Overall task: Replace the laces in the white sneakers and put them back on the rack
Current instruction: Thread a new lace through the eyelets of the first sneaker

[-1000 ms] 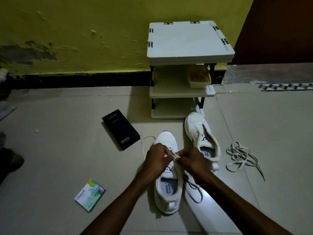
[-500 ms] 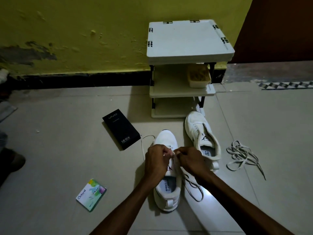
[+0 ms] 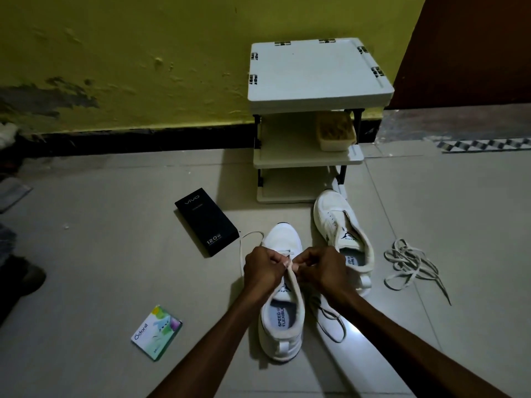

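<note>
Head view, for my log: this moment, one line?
left hand, right hand: pinch flat white lace | near white sneaker: under hands | far white sneaker: on tiled floor

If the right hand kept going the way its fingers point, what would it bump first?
Probably the left hand: the right hand points left over the sneaker, and both pinch the lace between them, almost touching.

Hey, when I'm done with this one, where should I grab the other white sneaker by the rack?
Probably the heel collar of the other sneaker, reached from your side and above: its heel points toward you, its opening faces up, and its toe sits near the rack.
</note>
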The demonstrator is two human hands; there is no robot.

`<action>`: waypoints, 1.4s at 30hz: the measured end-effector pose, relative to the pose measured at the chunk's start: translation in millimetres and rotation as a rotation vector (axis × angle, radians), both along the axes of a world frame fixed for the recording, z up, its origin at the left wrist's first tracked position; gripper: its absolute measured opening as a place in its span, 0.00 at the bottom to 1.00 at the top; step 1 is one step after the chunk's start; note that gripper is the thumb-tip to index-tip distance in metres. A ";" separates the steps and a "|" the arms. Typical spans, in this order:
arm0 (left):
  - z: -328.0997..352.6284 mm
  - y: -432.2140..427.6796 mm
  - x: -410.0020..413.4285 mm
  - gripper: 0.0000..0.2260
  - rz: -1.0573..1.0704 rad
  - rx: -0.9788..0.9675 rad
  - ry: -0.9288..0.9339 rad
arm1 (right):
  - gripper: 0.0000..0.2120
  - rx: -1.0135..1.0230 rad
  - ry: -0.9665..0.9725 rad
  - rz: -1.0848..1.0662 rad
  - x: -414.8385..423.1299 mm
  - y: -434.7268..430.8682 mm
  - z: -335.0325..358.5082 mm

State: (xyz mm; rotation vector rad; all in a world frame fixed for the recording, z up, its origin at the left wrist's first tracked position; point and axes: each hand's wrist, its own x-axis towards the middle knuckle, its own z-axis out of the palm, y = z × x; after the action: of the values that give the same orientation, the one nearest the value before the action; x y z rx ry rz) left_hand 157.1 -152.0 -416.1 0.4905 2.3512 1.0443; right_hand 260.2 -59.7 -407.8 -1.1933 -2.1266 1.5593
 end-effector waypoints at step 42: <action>6.5 -1.8 -14.1 0.10 -0.213 -0.016 -0.396 | 0.21 0.461 -0.709 0.543 -19.1 21.7 80.6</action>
State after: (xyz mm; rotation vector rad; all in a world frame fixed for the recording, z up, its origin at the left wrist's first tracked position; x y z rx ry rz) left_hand 143.0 -153.8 -409.6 0.4675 1.9135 0.9257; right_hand 241.0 -38.0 -327.1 -1.1589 -3.2459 0.7183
